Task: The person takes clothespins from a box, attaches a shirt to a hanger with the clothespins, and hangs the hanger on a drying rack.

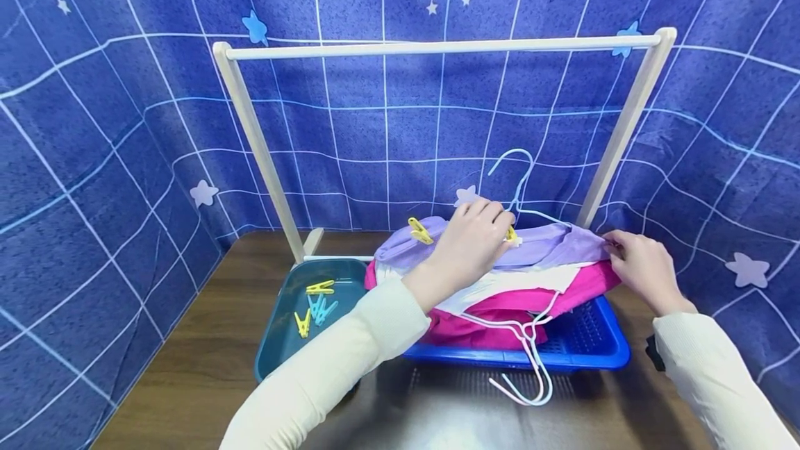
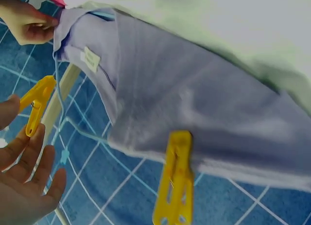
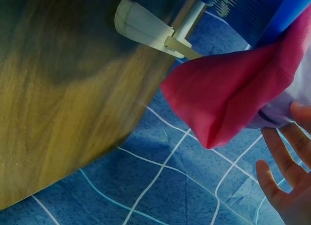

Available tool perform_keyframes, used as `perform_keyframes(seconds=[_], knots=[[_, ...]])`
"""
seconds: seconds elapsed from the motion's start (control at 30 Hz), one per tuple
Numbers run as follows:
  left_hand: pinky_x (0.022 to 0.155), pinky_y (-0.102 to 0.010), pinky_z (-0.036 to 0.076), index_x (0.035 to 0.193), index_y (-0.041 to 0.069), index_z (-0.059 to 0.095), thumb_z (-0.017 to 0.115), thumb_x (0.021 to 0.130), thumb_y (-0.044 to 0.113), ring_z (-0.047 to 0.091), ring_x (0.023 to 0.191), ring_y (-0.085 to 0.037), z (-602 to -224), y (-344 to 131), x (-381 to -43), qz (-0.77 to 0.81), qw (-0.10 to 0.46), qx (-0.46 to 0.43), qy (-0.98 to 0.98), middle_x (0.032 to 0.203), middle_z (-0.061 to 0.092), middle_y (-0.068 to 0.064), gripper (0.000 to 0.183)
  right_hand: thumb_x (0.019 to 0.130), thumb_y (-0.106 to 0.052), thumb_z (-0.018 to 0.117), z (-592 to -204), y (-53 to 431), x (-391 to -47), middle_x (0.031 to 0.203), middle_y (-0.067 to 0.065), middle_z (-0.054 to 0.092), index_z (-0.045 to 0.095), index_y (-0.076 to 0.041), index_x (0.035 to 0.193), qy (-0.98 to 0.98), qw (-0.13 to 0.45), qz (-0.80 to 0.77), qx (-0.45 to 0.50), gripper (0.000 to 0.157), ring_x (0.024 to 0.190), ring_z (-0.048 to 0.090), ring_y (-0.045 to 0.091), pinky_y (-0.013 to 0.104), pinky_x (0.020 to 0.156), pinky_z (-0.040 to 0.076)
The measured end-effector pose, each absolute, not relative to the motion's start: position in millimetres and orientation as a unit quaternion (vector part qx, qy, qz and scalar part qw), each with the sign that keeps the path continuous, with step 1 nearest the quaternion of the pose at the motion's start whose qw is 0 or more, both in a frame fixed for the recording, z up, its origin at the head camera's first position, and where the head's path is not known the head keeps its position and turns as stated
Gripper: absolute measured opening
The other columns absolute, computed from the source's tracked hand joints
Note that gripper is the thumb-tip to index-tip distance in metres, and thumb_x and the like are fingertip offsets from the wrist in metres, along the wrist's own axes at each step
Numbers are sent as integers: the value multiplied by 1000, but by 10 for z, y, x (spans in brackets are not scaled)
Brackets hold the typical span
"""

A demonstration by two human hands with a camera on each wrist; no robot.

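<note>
My left hand [image 1: 473, 236] pinches a yellow clothespin [image 2: 38, 102] between thumb and fingers, beside the neckline of a lavender garment [image 1: 544, 245]. Inside that garment is a light blue hanger [image 1: 532, 167], its hook standing up above the neckline. Another yellow clothespin [image 2: 177, 174] is clipped to the garment's upper edge, left of my left hand in the head view. At the garment's right shoulder, my right hand [image 1: 646, 271] pinches the fabric between thumb and fingers. White [image 1: 550, 280] and pink [image 1: 459, 328] garments lie beneath, with pale hangers [image 1: 532, 339] sticking out toward me.
The garments lie over a blue basket [image 1: 615, 339]. To its left, a dark green tray [image 1: 265, 339] holds several yellow and blue clothespins [image 1: 320, 307]. A rack with a white top bar [image 1: 437, 47] stands over them on the wooden table [image 1: 206, 339], before a blue patterned cloth.
</note>
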State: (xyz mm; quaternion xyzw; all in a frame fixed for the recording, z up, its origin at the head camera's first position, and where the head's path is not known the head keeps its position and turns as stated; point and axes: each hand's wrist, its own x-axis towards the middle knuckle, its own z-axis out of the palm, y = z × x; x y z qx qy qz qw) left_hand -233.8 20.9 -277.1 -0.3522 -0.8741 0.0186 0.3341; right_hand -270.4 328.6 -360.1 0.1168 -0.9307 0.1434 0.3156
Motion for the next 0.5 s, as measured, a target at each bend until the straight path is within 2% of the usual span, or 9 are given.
perform_keyframes(seconds=[0.5], knots=[[88, -29, 38, 101, 22, 61, 50, 89, 38, 50, 102, -11, -2841, 727, -2451, 80, 373, -360, -851, 104, 58, 10, 23, 78, -6, 62, -3661, 3312, -2682, 77, 23, 65, 65, -2, 89, -926, 328, 156, 101, 12, 67, 57, 45, 55, 55, 38]])
